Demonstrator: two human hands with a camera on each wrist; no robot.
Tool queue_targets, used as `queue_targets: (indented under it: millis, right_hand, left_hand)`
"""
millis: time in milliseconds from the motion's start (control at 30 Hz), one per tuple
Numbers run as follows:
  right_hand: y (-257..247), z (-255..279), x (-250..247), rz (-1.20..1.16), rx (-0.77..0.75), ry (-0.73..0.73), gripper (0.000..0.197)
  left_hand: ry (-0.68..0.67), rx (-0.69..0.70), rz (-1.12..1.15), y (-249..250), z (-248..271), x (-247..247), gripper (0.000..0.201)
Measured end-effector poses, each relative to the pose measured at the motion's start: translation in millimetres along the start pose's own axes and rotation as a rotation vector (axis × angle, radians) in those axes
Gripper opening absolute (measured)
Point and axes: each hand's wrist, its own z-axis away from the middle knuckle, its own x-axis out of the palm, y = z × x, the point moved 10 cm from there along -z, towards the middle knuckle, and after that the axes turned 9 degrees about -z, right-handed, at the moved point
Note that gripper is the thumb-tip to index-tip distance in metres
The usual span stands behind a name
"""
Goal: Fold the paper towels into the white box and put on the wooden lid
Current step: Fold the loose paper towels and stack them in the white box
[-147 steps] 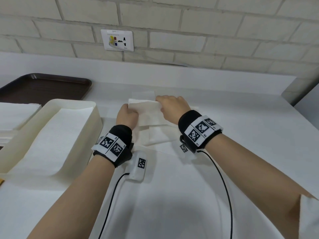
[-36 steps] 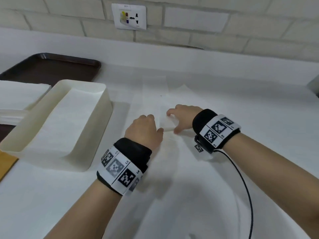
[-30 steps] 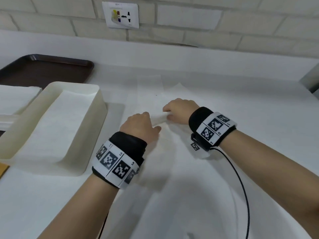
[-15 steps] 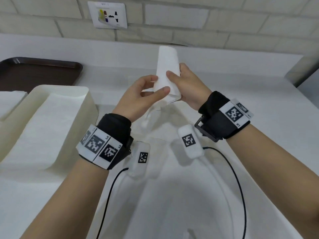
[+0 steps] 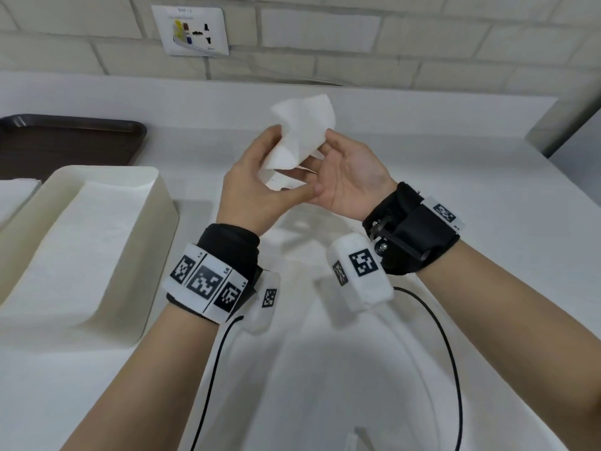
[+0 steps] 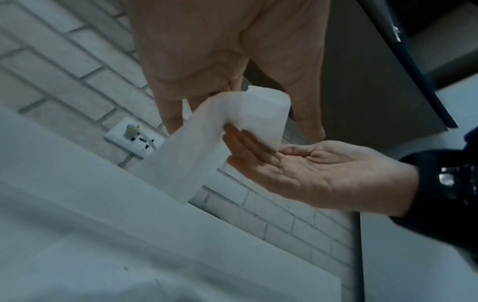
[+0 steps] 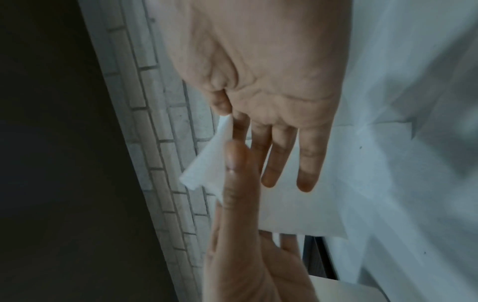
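White countertop below, both hands now hold the paper towel raised and looser than half a second ago: left hand pinching it, right hand palm-up, thumb pressing. White box sits left. Socket-plate lettering unreadable.

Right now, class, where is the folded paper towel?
In the head view the folded paper towel is held above the counter between the left hand and right hand, right of the white box.
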Motion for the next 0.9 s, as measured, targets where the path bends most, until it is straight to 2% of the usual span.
queue_targets:
  millis: [67,133,300,367,400,467,533,600,633,733,900]
  right_hand:
    - [0.4,0.4,1.4,0.070,-0.008,-0.016,0.040]
    - [2.6,-0.4,2.9,0.160,-0.008,-0.029,0.038]
    - [7.9,-4.8,10.4,0.324,0.032,-0.098,0.040]
    - [5.8,-7.4,4.9,0.413,0.028,-0.062,0.039]
    - [4.0,-9.5,-3.2,0.482,0.017,-0.008,0.036]
    - [2.4,-14.2,-23.1,0.708,0.004,0.131,0.027]
    - [6.2,-20.4,-36.0,1.172,0.046,0.191,0.027]
    - [22.5,-28.1,-42.4,1.649,0.156,0.117,0.045]
    - [32.0,-30.0,-44.6,1.794,0.213,0.073,0.055]
    - [49.1,-34.9,-51.2,1.994,0.312,0.018,0.076]
    - [46.4,-42.3,-55.5,2.040,0.320,0.116,0.089]
  left_hand:
    - [0.021,0.054,-0.108,7.0,0.3,-2.5,0.073]
    - [0.058,0.081,-0.123,10.7,-0.8,-6.8,0.056]
    - [0.121,0.056,-0.185,11.0,-3.1,-15.1,0.023]
    - [0.190,-0.004,-0.219,3.7,-5.5,-26.8,0.027]
    - [0.227,-0.034,-0.229,-0.1,-6.4,-34.3,0.031]
    - [0.290,-0.086,-0.208,-11.0,-8.2,-50.4,0.025]
    - [0.331,-0.140,-0.195,-22.4,-7.2,-62.6,0.028]
    - [0.328,-0.181,-0.206,-31.4,-5.6,-67.9,0.035]
    - [0.316,-0.189,-0.203,-34.4,-5.2,-68.4,0.037]
    - [0.271,-0.226,-0.179,-41.6,-1.0,-69.9,0.043]
    - [0.200,-0.292,-0.198,-53.9,6.9,-73.6,0.049]
